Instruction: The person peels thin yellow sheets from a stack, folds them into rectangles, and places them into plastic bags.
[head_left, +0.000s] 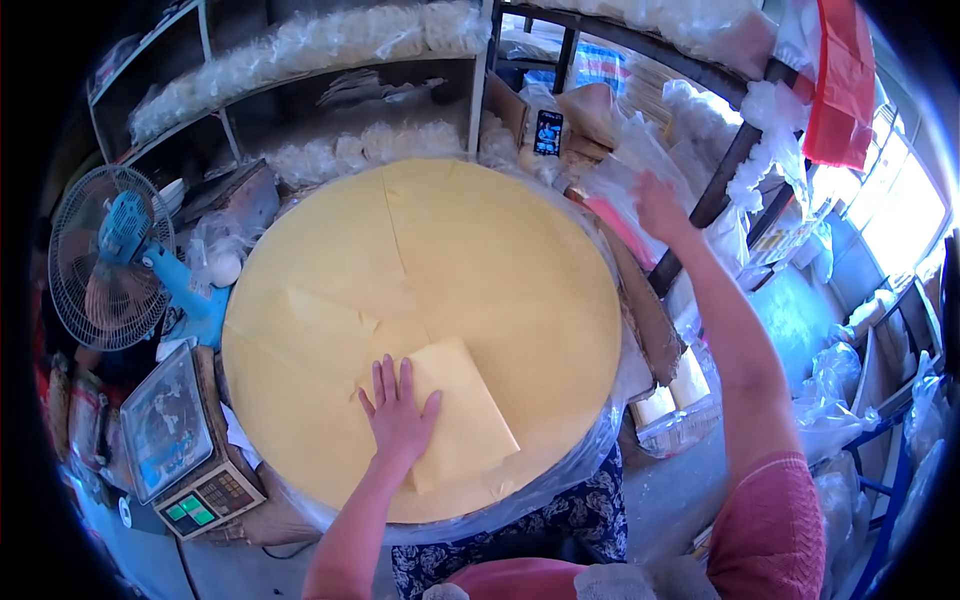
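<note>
My left hand (400, 424) lies flat with its fingers spread, partly on the left edge of a folded, pale yellow packet of thin sheet (469, 420). Beneath both is a large round layer of thin yellow sheet (517, 277), with creases, a slit and small torn flaps, covering a round table. My right hand (661, 208) is stretched out past the table's far right edge, at a pile of clear plastic bags (619, 169) with a pink strip. Its fingers look bent, and whether they grip a bag cannot be made out.
At the left stand a blue electric fan (124, 225) and a digital scale (169, 427) with a lit display. Shelves (337, 64) of plastic-wrapped goods run behind the table. A phone (548, 133) is propped at the back. A dark post (709, 202) rises close to my right forearm.
</note>
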